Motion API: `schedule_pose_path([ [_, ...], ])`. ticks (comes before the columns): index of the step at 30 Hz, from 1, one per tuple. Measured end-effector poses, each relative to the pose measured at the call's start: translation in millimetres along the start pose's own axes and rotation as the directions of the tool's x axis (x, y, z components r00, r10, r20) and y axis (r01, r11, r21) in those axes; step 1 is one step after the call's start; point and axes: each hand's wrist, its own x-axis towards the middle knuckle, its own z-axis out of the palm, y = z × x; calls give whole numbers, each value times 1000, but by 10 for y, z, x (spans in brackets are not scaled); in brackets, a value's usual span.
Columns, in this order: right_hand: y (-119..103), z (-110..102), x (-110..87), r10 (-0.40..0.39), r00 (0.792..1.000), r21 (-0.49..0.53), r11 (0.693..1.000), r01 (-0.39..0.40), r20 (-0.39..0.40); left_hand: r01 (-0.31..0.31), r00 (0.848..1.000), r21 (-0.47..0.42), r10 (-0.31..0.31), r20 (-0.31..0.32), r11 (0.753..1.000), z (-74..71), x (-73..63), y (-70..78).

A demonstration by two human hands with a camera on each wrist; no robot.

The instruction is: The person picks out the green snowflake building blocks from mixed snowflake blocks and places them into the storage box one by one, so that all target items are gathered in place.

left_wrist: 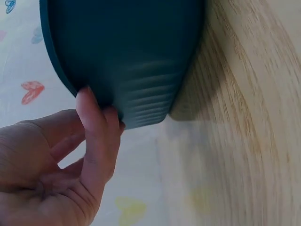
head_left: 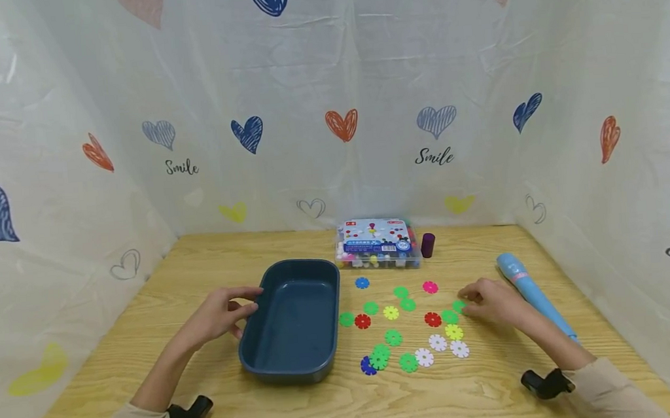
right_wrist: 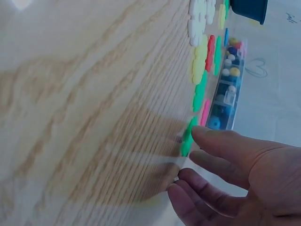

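Observation:
On the table's left half stands a dark blue rectangular bin (head_left: 289, 324), its inside bare. My left hand (head_left: 225, 314) touches the bin's left side; in the left wrist view its fingertips (left_wrist: 87, 96) rest against the rim and outer wall. Flat notched plastic discs in several colours lie scattered right of the bin. My right hand (head_left: 492, 300) is at their right edge, beside a green disc (head_left: 458, 306). In the right wrist view one fingertip (right_wrist: 197, 133) meets or nearly meets that green disc (right_wrist: 189, 137), and the other fingers are loosely bent with nothing visible between them.
A clear plastic case (head_left: 378, 245) of coloured beads with a printed label stands at the back, a dark purple cylinder (head_left: 428, 245) beside it. Right of my right hand lies a light blue microphone-shaped object (head_left: 533, 292). A heart-printed curtain (head_left: 310, 191) encloses the wooden table (head_left: 433, 404).

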Motion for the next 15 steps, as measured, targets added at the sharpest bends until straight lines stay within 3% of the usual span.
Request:
schedule_pose_path([
  [5, -1, 36, 10, 10, 1000, -4, 1000, -10, 0, 46, 999, -77, -45, 14, 996, 12, -13, -30],
  [15, 8, 31, 30, 76, 995, 103, 991, -82, 58, 85, 996, -117, -83, 16, 990, -8, 9, -63],
])
